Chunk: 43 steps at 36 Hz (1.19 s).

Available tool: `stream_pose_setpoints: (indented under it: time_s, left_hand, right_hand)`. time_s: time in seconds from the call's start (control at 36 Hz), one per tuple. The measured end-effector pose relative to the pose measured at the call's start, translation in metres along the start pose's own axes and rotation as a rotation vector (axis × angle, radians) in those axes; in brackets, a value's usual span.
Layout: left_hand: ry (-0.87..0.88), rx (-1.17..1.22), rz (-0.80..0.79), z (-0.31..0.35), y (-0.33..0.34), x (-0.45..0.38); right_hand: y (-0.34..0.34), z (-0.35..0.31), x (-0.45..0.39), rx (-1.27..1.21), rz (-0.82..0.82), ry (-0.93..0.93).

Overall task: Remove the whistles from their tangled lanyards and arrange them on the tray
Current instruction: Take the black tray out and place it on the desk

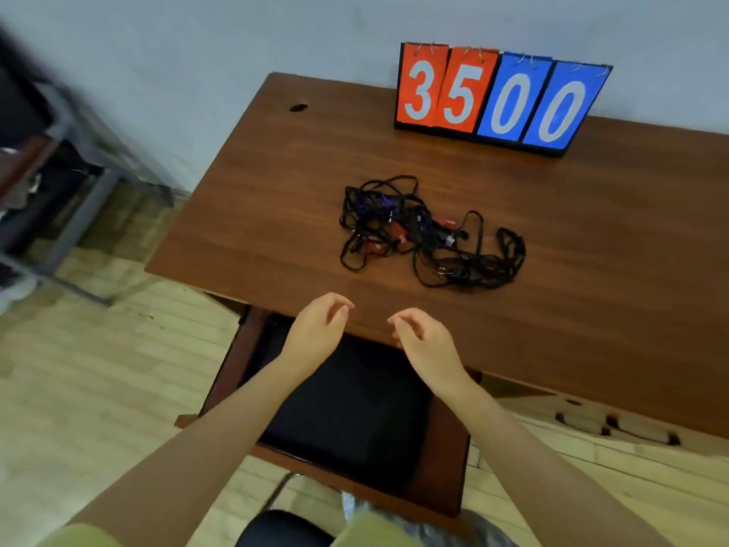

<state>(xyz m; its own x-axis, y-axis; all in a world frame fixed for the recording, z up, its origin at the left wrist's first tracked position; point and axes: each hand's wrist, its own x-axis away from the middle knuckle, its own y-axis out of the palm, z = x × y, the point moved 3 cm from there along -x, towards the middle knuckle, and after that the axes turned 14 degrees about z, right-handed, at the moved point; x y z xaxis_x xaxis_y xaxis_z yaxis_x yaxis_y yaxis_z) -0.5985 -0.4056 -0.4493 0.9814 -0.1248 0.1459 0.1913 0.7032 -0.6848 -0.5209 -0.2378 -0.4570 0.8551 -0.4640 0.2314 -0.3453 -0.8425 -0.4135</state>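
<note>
Desk [591,246] of reddish-brown wood fills the view, set against a pale wall. Beneath its near edge a pull-out shelf [445,467] carries a black tray [355,408]. A flip scoreboard [501,98] at the far edge reads 3500, two orange cards and two blue. The tangled lanyards [430,230], black cords, lie mid-desk; red whistles [396,232] and purple pieces show among them, details blurred. The left hand [317,329] and right hand [424,339] hover at the near desk edge, apart from the tangle, fingers loosely curled inward, facing each other, holding nothing.
</note>
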Motion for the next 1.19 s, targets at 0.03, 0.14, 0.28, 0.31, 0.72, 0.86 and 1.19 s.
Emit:
stream_pose_setpoints:
  time_s: [0.03, 0.14, 0.28, 0.31, 0.72, 0.86, 1.19]
  left_hand:
    - [-0.005, -0.024, -0.021, -0.007, -0.001, -0.003]
    - [0.006, -0.101, -0.091, -0.037, -0.005, -0.016]
    - [0.018, -0.182, -0.082, -0.077, -0.006, -0.024]
    - [0.028, -0.186, -0.062, -0.088, -0.004, -0.023]
    - [0.232, -0.119, 0.168, -0.179, 0.035, -0.023]
    - [0.367, -0.142, 0.210, -0.190, 0.042, -0.025]
    - [0.433, -0.216, 0.290, -0.209, 0.006, -0.004]
  right_hand:
    - [0.004, 0.004, -0.002, 0.016, 0.004, 0.023]
    - [0.016, 0.018, -0.004, 0.045, 0.014, 0.082]
    - [0.039, 0.033, 0.000, 0.097, 0.023, 0.073]
    - [0.045, 0.038, 0.001, 0.127, 0.038, 0.030]
    - [0.099, 0.101, 0.002, 0.093, 0.046, -0.341]
    - [0.108, 0.114, -0.003, 0.067, 0.074, -0.345]
    - [0.079, 0.147, 0.056, 0.344, 0.405, -0.370]
